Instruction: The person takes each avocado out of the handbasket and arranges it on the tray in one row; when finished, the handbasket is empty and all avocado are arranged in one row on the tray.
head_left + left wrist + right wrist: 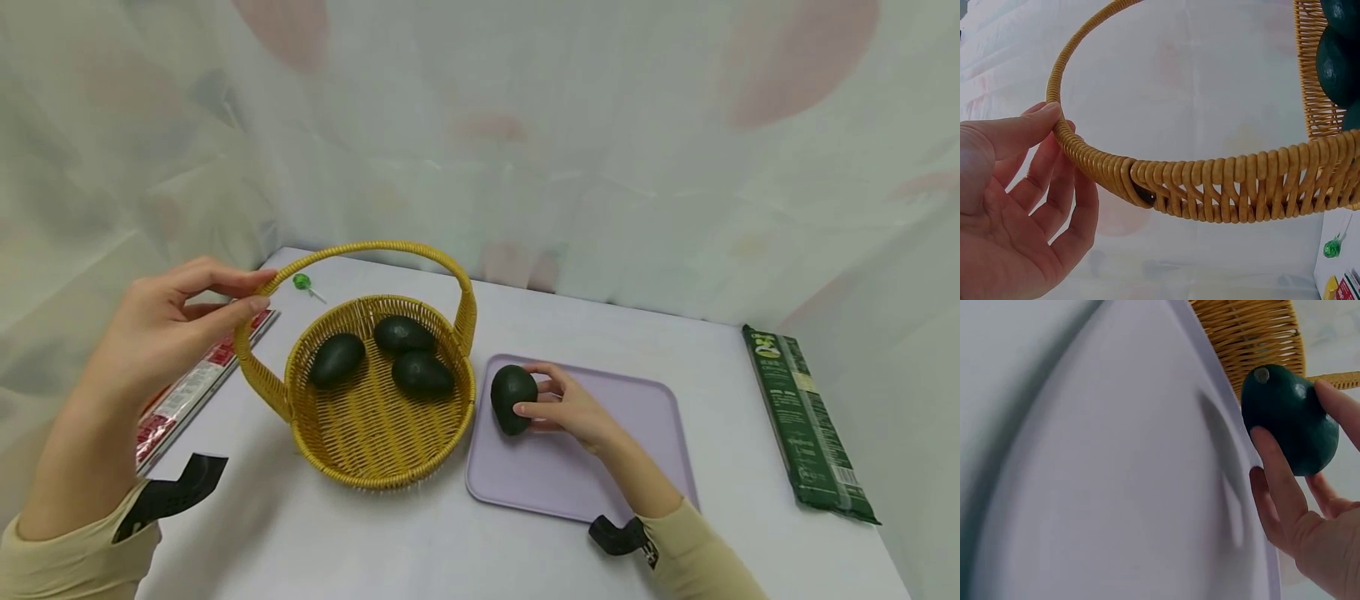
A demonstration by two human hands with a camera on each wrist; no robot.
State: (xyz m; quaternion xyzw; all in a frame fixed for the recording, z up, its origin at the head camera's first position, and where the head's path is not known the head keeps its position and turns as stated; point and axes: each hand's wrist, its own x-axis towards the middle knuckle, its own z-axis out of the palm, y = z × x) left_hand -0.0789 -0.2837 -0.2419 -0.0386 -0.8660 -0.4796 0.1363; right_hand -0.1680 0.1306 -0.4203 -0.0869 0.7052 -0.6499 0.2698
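My left hand (176, 312) pinches the arched handle (360, 247) of a yellow wicker basket (378, 482) between thumb and fingers, at the handle's left side. Inside the basket lie three dark green avocados (337, 360), two of them close together at the right. My right hand (573, 410) holds another avocado (513, 400) by its sides, over the left part of a pale purple tray (600, 467). In the right wrist view, thumb and fingers wrap around this avocado (1288, 419), and its shadow falls on the tray. The left wrist view shows the left hand (1035, 187) gripping the wrapped handle (1094, 156).
A green lollipop (302, 282) lies behind the basket at the left. Under the left forearm is a red and silver package (202, 383). A long green packet (806, 425) lies near the table's right edge. A patterned curtain (562, 150) hangs behind the table.
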